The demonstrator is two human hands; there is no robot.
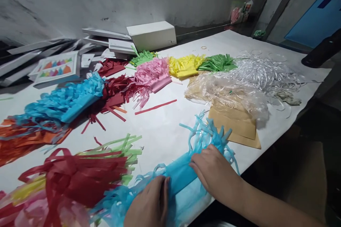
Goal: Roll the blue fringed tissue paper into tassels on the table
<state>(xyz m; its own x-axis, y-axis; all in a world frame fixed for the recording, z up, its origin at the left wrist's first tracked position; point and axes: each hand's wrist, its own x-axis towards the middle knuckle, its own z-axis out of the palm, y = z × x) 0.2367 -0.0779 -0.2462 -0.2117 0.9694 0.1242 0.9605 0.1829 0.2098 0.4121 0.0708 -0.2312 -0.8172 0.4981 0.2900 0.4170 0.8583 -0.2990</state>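
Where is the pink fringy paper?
In the head view, the pink fringed paper lies at the far middle of the white table, between the dark red fringe on its left and the yellow fringe on its right.

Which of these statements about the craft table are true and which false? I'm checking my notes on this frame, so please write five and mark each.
1. Both hands press on a rolled blue fringed paper. True: the left hand and the right hand lie flat on it.
2. The white box stands at the near table edge. False: it sits at the far side, by the wall.
3. The pink fringe lies beside the yellow fringe. True.
4. The brown envelopes lie on top of the clear plastic bag. False: the bag lies partly over them.
5. The right hand holds scissors. False: no scissors are visible.
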